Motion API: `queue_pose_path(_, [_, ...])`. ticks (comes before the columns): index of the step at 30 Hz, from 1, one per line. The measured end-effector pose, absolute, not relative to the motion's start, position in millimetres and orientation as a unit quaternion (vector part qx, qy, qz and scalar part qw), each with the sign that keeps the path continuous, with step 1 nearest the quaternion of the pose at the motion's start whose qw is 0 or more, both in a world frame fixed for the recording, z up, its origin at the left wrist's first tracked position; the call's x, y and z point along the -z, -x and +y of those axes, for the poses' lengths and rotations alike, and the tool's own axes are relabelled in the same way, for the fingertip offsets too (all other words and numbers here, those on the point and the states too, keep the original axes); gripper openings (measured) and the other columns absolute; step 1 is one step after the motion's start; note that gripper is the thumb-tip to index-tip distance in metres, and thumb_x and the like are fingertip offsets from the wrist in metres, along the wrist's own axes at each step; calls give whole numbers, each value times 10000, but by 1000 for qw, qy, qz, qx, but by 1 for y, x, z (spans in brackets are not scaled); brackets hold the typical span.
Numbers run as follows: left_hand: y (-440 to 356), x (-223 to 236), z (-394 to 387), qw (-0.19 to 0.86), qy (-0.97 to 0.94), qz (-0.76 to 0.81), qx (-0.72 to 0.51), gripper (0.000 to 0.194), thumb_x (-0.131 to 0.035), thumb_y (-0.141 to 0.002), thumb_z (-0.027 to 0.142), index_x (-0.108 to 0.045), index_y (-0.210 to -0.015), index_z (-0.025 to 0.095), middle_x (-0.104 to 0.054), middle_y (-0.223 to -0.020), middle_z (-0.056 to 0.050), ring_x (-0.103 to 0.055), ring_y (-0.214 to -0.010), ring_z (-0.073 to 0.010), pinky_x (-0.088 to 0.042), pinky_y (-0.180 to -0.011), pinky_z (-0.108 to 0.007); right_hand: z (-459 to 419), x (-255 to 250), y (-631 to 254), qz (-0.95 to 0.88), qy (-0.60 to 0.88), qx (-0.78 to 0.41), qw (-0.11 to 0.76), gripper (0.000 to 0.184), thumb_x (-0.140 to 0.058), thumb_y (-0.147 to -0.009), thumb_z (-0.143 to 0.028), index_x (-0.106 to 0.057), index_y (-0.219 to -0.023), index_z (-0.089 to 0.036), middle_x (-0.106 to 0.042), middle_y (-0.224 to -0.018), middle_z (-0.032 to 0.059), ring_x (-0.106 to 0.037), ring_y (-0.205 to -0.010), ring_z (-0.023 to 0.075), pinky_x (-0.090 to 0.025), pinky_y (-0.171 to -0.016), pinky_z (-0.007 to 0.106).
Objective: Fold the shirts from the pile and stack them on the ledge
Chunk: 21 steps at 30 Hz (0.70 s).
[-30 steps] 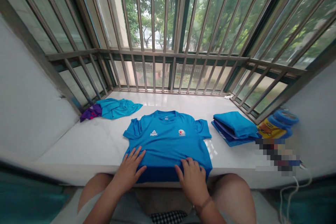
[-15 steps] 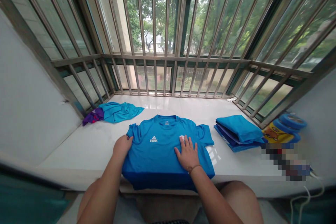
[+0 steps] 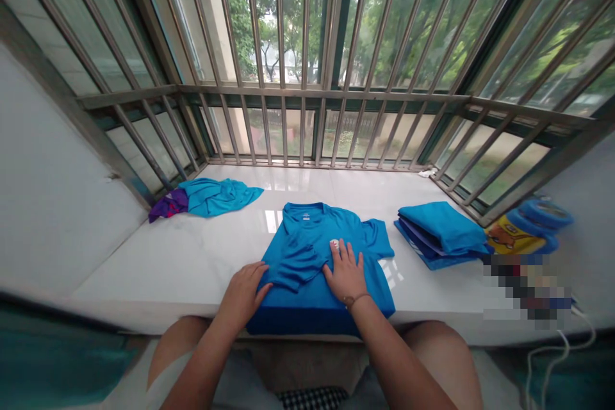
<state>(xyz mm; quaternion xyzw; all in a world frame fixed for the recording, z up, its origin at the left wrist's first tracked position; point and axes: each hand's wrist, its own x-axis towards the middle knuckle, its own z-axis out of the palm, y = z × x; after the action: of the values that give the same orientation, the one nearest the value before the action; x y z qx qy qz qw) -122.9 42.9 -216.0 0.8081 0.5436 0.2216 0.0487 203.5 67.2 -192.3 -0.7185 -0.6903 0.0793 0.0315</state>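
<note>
A blue short-sleeved T-shirt (image 3: 341, 224) lies front up on the white ledge, its collar pointing at the window. Its left side is folded inward, with that sleeve lying across the chest. The lower part hangs over the ledge's front edge. My left hand (image 3: 244, 291) rests at the folded left edge, fingers stretched and thumb apart, touching the cloth. Flat on the right chest lies my right hand (image 3: 346, 274), fingers spread, partly covering a small white emblem.
Folded blue garments (image 3: 439, 230) are stacked on the right, beside a blue-and-yellow container (image 3: 516, 234). A crumpled light-blue and purple garment (image 3: 216, 197) lies at the back left. Metal bars (image 3: 307, 93) line the window; a white cable (image 3: 557, 349) hangs at the right.
My left hand has brought the shirt's left side and sleeve inward over the chest, covering the white lettering. My right hand has stayed flat on the shirt. The view has shifted slightly.
</note>
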Motion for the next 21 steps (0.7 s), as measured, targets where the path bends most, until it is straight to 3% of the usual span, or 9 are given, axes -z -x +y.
queue_pose_path(4, [148,193,52,80,-824,528,-191,241,-588,-1047,381,-760,-1154,250,-767,-1222,-110,-712,-1137,-290,-586,-1019,-458,67,191,-202,-688,721,-79,26,759,-440,-1059,-506,-268,-1750,-242,-161,-1824,106,-121,-1685,359,-70,-1316,657])
queue_pose_path(8, [152,181,50,97,-808,537,-221,286,-518,-1068,362,-767,-990,247,-763,-1085,-99,-708,-1046,-273,-575,-982,-440,66,193,-202,-687,722,-73,29,713,-415,-1079,-464,-282,-1746,-251,-172,-1823,99,-132,-1684,348,-82,-1316,652])
queue_pose_path(11, [147,183,44,119,-799,533,-253,256,-592,-1045,436,-764,-1079,250,-755,-1122,-101,-698,-1095,-282,-573,-1017,-443,69,187,-203,-676,732,-72,39,620,-371,-1103,-394,-368,-1711,-273,-260,-1803,96,-200,-1665,337,-136,-1304,659])
queue_pose_path(13, [142,186,42,131,-805,522,-247,288,-664,-1010,454,-749,-1208,263,-746,-1199,-106,-688,-1146,-290,-572,-1040,-445,79,175,-200,-663,743,-71,59,529,-340,-1116,-354,-534,-1601,-275,-411,-1733,109,-327,-1604,331,-217,-1284,634])
queue_pose_path(16, [131,190,44,128,-817,519,-213,351,-681,-1000,369,-711,-1337,275,-734,-1249,-105,-683,-1156,-290,-569,-1046,-449,107,151,-185,-686,716,-85,95,455,-342,-1124,-356,-698,-1383,-239,-627,-1519,134,-542,-1400,296,-390,-1189,481])
queue_pose_path(18, [125,190,48,122,-822,523,-190,356,-660,-1003,310,-700,-1354,267,-736,-1224,-103,-686,-1138,-283,-568,-1037,-441,132,138,-167,-717,681,-117,97,433,-397,-1120,-401,-701,-1365,-215,-671,-1434,143,-594,-1311,275,-439,-1114,395])
queue_pose_path(21, [118,187,56,127,-825,526,-160,253,-634,-1002,262,-731,-1236,253,-745,-1157,-96,-698,-1107,-270,-569,-1007,-408,169,130,-136,-726,665,-159,78,468,-584,-1052,-492,-705,-1345,-148,-677,-1400,187,-604,-1294,301,-446,-1083,380])
